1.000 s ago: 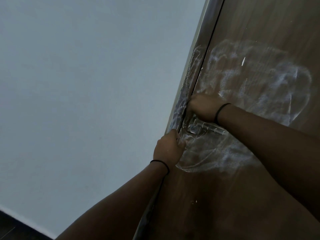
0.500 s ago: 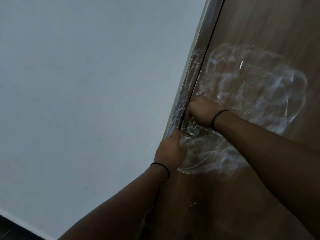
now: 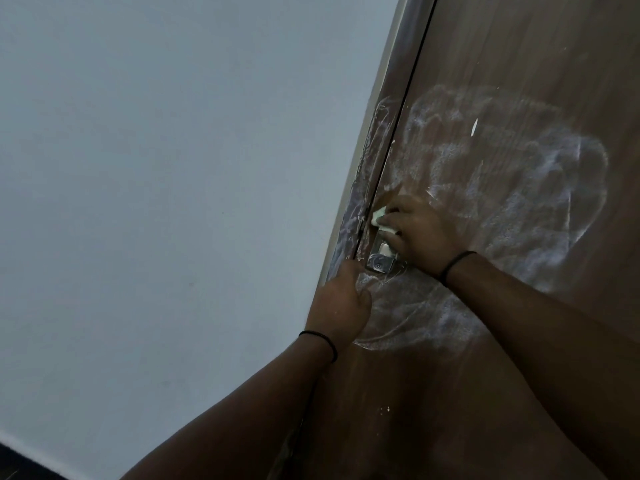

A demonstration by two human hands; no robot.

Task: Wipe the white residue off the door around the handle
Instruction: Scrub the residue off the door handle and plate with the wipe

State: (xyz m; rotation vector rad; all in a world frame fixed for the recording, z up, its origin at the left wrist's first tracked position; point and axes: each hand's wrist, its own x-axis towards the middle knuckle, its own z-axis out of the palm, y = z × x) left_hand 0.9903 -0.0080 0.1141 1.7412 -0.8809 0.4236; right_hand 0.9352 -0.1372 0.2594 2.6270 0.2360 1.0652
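Note:
A brown wooden door (image 3: 519,46) fills the right side, smeared with white residue (image 3: 502,174) in a wide patch above and below the metal handle plate (image 3: 380,261). My right hand (image 3: 420,233) presses a small pale cloth (image 3: 485,221) against the door just above the plate, near the door's edge. Only a corner of the cloth shows past my fingers. My left hand (image 3: 341,303) is closed against the door edge just below the plate; what it grips is hidden. Residue also streaks the door frame (image 3: 367,174).
A plain grey-white wall (image 3: 173,168) covers the left half. A dark floor strip (image 3: 20,462) shows at the bottom left corner. A few white specks (image 3: 384,410) dot the lower door.
My right hand has shifted slightly right and down off the door's edge, and the pale cloth now shows beyond its fingers. My left hand has barely moved.

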